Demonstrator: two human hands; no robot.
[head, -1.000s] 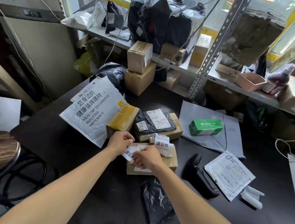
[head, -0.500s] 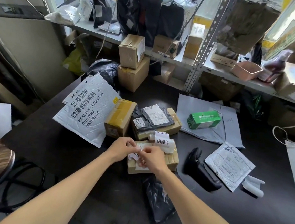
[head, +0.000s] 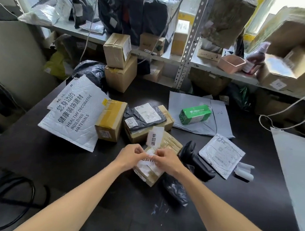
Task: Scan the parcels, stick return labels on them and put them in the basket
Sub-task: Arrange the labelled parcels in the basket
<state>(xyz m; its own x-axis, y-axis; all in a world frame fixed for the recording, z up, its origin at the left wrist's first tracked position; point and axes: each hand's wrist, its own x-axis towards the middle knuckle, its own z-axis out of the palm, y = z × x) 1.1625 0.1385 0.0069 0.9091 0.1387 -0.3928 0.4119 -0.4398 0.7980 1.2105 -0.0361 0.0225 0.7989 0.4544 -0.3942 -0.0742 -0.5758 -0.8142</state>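
Cardboard parcel under 2 hands, left & right, both pinching return label (strip upright behind).

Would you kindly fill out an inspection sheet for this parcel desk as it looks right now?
Surface: dark table, crowded toward the middle.
Job's things: small taped box under both hands; label strip curling up from it; black scanner lying to its right; no basket seen.
Clutter: white padded mailer, yellow-taped box, black bag on another box, green box on grey mailers, white envelope, black pouch.
Hands: left hand and right hand both pinch a white label over the small box.
Cables: white cord at right; black loops lower left.
Surroundings: metal shelf stacked with boxes and bags.
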